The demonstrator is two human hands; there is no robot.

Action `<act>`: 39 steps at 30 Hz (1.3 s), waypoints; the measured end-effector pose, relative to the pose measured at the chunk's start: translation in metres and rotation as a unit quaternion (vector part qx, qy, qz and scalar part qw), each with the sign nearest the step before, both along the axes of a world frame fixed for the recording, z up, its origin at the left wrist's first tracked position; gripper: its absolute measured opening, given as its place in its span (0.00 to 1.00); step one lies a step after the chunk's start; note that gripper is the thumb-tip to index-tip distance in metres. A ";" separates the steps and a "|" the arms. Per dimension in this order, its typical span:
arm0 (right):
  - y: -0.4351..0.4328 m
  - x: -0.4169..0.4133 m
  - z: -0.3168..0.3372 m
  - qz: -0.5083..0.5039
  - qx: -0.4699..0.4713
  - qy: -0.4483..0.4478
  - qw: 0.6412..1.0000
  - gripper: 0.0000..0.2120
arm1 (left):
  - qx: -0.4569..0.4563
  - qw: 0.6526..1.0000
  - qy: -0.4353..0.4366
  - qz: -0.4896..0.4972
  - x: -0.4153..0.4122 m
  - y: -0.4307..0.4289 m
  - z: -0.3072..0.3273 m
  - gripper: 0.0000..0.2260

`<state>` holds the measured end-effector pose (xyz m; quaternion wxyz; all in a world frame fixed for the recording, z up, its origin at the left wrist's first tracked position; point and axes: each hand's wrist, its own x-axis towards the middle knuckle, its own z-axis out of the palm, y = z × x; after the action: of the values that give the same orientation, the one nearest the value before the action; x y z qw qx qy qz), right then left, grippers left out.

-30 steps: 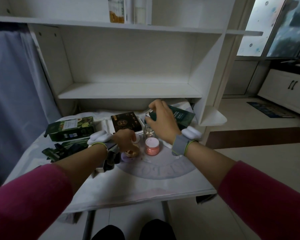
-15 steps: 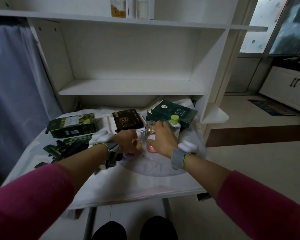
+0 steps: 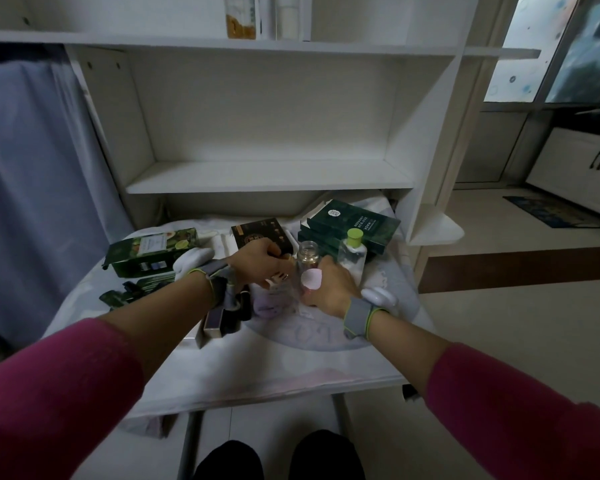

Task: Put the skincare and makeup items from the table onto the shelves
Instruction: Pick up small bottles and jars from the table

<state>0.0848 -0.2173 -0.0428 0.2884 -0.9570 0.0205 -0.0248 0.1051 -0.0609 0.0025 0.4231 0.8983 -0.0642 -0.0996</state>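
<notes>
Two arms in magenta sleeves reach over a white-draped surface (image 3: 257,362) toward a cluster of cosmetics at its middle. The right hand (image 3: 329,287) has its fingers closed around a small pink jar (image 3: 311,279), a squat round pot with a pale lid tilted toward the camera. The left hand (image 3: 257,261) curls its fingers about a small gold-toned item, mostly hidden, so what it is cannot be told. Dark lipstick-like tubes (image 3: 222,317) lie just under the left wrist. Touching distance beyond the jar, a clear glass vial (image 3: 307,258) stands upright, and beside it to the right a clear bottle with a lime-green cap (image 3: 353,254) also stands, its long axis vertical. Toward the far edge lie three boxes flat on the cloth: a green avocado-print box (image 3: 149,251) at the left edge, long axis running left to right; a dark brown box (image 3: 260,233) in the middle; stacked dark green mask boxes (image 3: 350,225) at the far right corner. Behind rises a white shelf (image 3: 267,176), its lower board bare.
</notes>
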 end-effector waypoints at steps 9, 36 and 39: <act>0.013 -0.013 0.004 0.024 0.017 -0.048 0.998 0.34 | 0.010 0.999 0.002 -0.047 -0.006 0.004 0.010 0.15; 0.021 -0.027 0.013 0.086 0.002 -0.114 0.990 0.29 | -0.010 0.993 0.077 -0.090 -0.021 0.019 0.017 0.18; 0.020 -0.027 0.010 0.081 -0.005 -0.112 0.990 0.33 | 0.004 0.994 0.081 -0.073 -0.021 0.018 0.020 0.19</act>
<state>0.0582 -0.1969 -0.0324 0.2851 -0.9482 -0.0892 -0.1084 0.0843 -0.0431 0.0221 0.4147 0.8820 -0.0950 -0.2025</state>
